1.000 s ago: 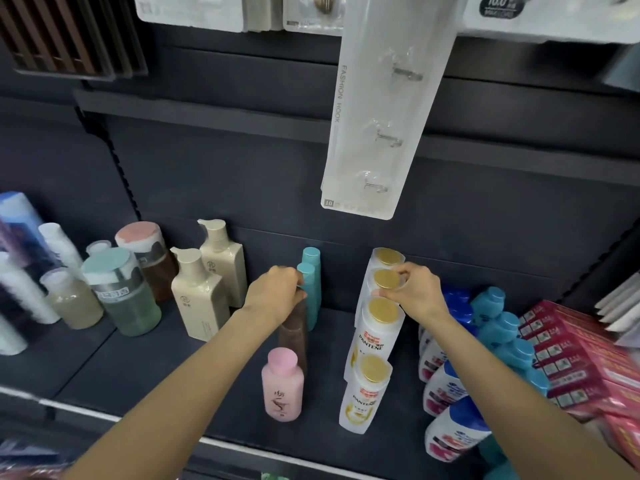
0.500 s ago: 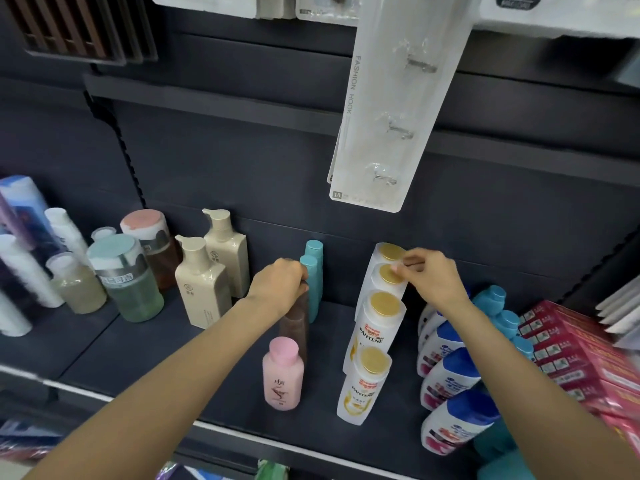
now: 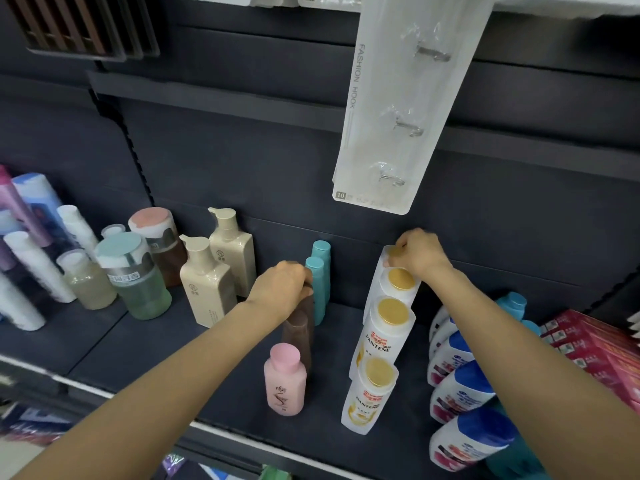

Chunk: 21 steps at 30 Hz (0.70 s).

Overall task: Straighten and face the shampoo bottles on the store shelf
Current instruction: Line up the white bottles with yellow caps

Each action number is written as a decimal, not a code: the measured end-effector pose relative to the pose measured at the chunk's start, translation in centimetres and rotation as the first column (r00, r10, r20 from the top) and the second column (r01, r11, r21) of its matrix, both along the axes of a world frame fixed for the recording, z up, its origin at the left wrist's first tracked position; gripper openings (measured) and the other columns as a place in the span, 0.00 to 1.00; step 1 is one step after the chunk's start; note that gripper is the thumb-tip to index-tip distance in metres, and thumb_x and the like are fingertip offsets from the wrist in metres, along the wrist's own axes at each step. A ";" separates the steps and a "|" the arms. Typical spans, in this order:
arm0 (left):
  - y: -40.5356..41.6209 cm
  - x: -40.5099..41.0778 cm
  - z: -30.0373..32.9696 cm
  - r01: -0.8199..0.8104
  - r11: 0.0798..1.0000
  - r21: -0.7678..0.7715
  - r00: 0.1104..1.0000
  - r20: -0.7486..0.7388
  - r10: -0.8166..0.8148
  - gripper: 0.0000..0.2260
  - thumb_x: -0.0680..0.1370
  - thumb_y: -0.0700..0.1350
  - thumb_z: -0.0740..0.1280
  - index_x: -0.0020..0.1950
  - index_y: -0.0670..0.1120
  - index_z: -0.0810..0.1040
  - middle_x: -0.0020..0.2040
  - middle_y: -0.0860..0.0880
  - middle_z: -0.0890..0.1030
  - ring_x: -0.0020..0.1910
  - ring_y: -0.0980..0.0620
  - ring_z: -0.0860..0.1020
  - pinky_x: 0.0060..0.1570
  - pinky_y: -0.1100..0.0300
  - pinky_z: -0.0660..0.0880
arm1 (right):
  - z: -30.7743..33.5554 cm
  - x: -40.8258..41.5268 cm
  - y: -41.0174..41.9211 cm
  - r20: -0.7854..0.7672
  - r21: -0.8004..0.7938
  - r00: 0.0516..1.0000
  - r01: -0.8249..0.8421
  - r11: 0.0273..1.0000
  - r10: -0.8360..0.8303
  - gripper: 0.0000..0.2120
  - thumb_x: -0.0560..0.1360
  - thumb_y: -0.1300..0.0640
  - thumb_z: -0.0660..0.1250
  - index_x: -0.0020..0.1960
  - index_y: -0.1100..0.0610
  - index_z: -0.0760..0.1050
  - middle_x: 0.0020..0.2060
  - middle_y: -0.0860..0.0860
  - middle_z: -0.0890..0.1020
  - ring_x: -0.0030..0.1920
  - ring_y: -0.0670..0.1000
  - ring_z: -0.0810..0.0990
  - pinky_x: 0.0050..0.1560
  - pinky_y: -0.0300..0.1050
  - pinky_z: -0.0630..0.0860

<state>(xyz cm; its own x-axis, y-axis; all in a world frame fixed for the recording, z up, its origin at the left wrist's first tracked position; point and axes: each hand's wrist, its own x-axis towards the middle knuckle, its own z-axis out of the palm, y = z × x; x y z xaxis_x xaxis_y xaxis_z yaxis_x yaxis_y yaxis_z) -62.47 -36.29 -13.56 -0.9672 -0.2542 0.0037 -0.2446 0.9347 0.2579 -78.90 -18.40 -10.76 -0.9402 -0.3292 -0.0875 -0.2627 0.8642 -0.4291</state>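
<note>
Single head view, close, angled forward and down onto the shelf (image 3: 221, 344).

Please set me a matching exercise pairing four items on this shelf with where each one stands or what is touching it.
Items:
1. pink bottle
2. brown bottle
3. rearmost gold-capped white bottle
4. teal bottles

Places or states:
A. held at the top by the right hand
B. top covered by the left hand
C. nearest the shelf's front edge in its row
D. at the back of the row, beside the left hand

Pairs: 1-C, 2-B, 3-A, 4-D
</note>
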 end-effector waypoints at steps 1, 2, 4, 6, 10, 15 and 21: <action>-0.1 -0.1 0.0 0.004 1.000 0.004 1.000 -0.001 -0.004 0.09 0.78 0.46 0.64 0.56 0.47 0.79 0.53 0.46 0.78 0.52 0.44 0.78 0.51 0.52 0.76 | 0.2 -0.1 -0.1 0.011 0.015 1.000 -0.013 1.000 0.013 0.15 0.67 0.50 0.73 0.32 0.55 0.69 0.42 0.57 0.76 0.38 0.55 0.76 0.33 0.41 0.70; -0.1 -0.1 -0.1 0.005 1.000 0.008 1.000 0.000 -0.005 0.09 0.78 0.46 0.64 0.56 0.48 0.79 0.53 0.46 0.78 0.52 0.44 0.78 0.51 0.52 0.76 | 0.4 -0.1 -0.1 0.028 0.025 0.999 -0.019 1.000 0.018 0.15 0.67 0.51 0.74 0.32 0.56 0.69 0.41 0.56 0.76 0.38 0.55 0.76 0.32 0.40 0.70; -0.1 -0.2 -0.1 0.003 1.000 0.014 1.000 0.002 -0.003 0.09 0.78 0.46 0.64 0.56 0.48 0.80 0.53 0.46 0.79 0.51 0.44 0.78 0.51 0.52 0.76 | 0.7 -0.2 0.0 0.051 0.034 0.999 -0.021 0.999 0.019 0.13 0.67 0.52 0.73 0.36 0.58 0.72 0.40 0.56 0.77 0.37 0.53 0.77 0.31 0.39 0.70; -0.1 -0.2 -0.1 -0.002 1.000 0.015 1.000 0.001 0.001 0.09 0.78 0.46 0.64 0.56 0.48 0.80 0.53 0.46 0.79 0.52 0.44 0.78 0.51 0.52 0.76 | 0.7 -0.2 -0.1 0.045 0.054 0.998 -0.036 0.998 0.034 0.13 0.67 0.52 0.73 0.44 0.61 0.76 0.43 0.56 0.79 0.40 0.54 0.78 0.33 0.41 0.73; -0.1 0.0 0.0 0.000 1.000 0.020 1.000 -0.006 0.001 0.09 0.78 0.46 0.64 0.57 0.48 0.79 0.54 0.46 0.79 0.52 0.45 0.78 0.51 0.54 0.76 | 0.4 0.5 -0.2 -0.011 0.002 0.997 -0.075 0.997 0.075 0.19 0.67 0.53 0.73 0.55 0.59 0.76 0.51 0.55 0.78 0.46 0.53 0.76 0.45 0.45 0.77; 0.0 0.0 0.3 -0.011 1.000 0.022 1.000 0.013 0.011 0.08 0.78 0.45 0.64 0.55 0.47 0.80 0.53 0.46 0.79 0.51 0.44 0.78 0.49 0.53 0.76 | 0.1 1.9 0.1 -0.067 -0.255 0.998 -0.026 0.967 0.009 0.19 0.68 0.56 0.73 0.59 0.58 0.77 0.54 0.55 0.80 0.55 0.54 0.76 0.50 0.42 0.73; 1.2 -0.2 1.2 -0.044 0.997 -0.058 0.998 0.047 0.046 0.13 0.79 0.47 0.63 0.61 0.44 0.75 0.58 0.44 0.75 0.57 0.44 0.75 0.53 0.51 0.75 | 1.9 3.5 0.9 -0.109 -0.517 0.990 0.021 0.856 -0.090 0.17 0.69 0.58 0.73 0.58 0.57 0.78 0.52 0.52 0.81 0.53 0.50 0.78 0.46 0.39 0.73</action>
<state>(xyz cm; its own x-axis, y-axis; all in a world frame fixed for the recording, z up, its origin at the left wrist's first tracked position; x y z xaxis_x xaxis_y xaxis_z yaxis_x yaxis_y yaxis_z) -62.63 -35.13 -12.33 -0.9541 -0.2982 -0.0268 -0.2977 0.9353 0.1914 -75.35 -17.55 -8.90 -0.9499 -0.2416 0.1984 -0.3020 0.5445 -0.7825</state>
